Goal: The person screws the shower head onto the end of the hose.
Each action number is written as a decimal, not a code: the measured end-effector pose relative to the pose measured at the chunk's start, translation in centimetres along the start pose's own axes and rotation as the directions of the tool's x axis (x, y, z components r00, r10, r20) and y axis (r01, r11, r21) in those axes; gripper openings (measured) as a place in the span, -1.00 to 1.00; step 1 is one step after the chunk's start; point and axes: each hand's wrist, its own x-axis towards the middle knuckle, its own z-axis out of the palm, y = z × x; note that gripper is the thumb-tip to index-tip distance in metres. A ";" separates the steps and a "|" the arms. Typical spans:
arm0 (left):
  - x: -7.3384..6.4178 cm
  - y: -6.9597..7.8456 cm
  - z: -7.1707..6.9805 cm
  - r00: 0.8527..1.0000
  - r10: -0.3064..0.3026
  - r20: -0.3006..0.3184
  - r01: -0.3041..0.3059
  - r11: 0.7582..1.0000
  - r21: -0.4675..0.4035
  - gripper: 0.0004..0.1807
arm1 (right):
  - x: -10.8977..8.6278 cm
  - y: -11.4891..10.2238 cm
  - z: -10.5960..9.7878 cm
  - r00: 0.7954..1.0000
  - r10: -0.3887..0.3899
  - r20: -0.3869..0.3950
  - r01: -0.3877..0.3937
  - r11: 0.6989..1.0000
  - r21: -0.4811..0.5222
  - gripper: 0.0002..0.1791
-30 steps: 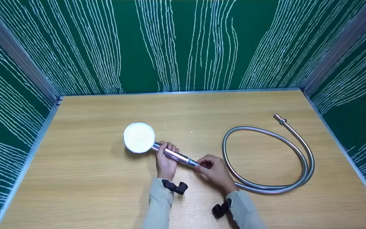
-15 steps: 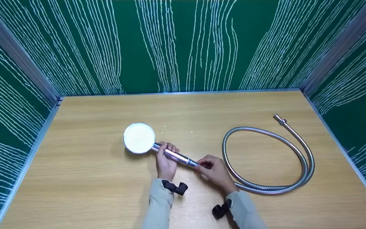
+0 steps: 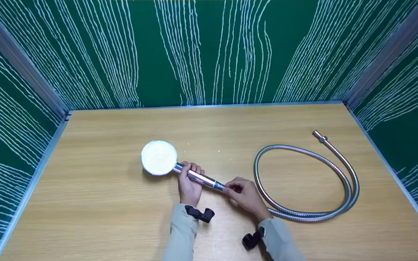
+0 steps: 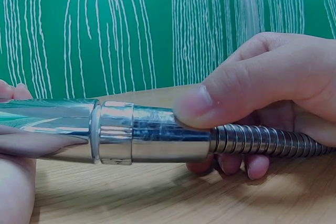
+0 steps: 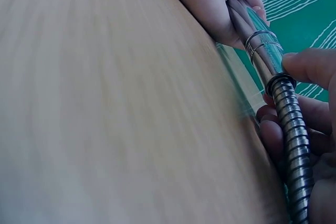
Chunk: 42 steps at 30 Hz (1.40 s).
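A chrome shower head (image 3: 159, 157) with a round white face is held over the table by my left hand (image 3: 190, 186), whose fingers wrap its handle (image 3: 201, 178). At the handle's lower end sits the hose's smooth metal nut (image 4: 170, 135), meeting the handle at a ribbed collar (image 4: 116, 132). My right hand (image 3: 245, 195) pinches this nut between thumb and fingers; the thumb (image 4: 197, 106) presses on top, the other fingers lie underneath. From the nut the ribbed metal hose (image 5: 294, 129) runs back beneath my right palm. In the head view my right hand covers the joint partly.
The rest of the shower hose (image 3: 305, 214) lies in a loop on the wooden table (image 3: 103, 217) at the right, its free end fitting (image 3: 319, 135) pointing to the back. Small white specks (image 3: 218, 150) dot the table. Green, white-streaked walls (image 3: 212, 54) enclose the back and sides.
Almost nothing differs. Both hands keep their places on the shower head and the nut, with at most a tiny shift of the right fingers.
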 end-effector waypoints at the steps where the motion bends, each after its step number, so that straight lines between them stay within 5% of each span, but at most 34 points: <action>1: 0.0 0.0 0.0 1.000 -0.001 -0.001 0.001 1.000 -0.001 -0.81 | 0.0 0.0 0.0 1.000 -0.001 0.001 0.001 1.000 -0.002 -0.95; 9: 0.0 0.0 0.0 1.000 -0.002 -0.006 0.002 1.000 -0.005 -0.81 | 0.0 0.2 0.1 1.000 -0.002 0.002 0.002 1.000 0.001 -0.96; 20: 0.1 -0.1 -0.2 1.000 -0.010 0.004 0.010 1.000 -0.006 -0.82 | 0.0 0.6 0.1 0.999 -0.045 0.016 0.043 0.992 0.115 -0.52; 26: 0.1 -0.1 -0.2 1.000 -0.015 -0.002 0.015 1.000 -0.015 -0.80 | 0.2 2.2 0.7 0.991 -0.131 -0.007 0.131 0.985 0.114 -0.59; 33: 0.1 -0.1 -0.1 1.000 -0.017 -0.011 0.017 1.000 -0.019 -0.80 | 0.6 4.6 1.2 0.994 -0.107 -0.019 0.108 0.989 0.104 -0.62; 39: 0.1 -0.1 -0.1 1.000 -0.011 -0.007 0.011 1.000 -0.007 -0.80 | 0.6 4.8 1.1 0.993 -0.117 -0.021 0.118 0.987 0.110 -0.64; 42: 0.1 -0.1 -0.1 1.000 -0.010 -0.006 0.010 1.000 -0.005 -0.80 | 0.3 3.0 0.7 0.996 -0.088 -0.017 0.090 0.992 0.088 -0.66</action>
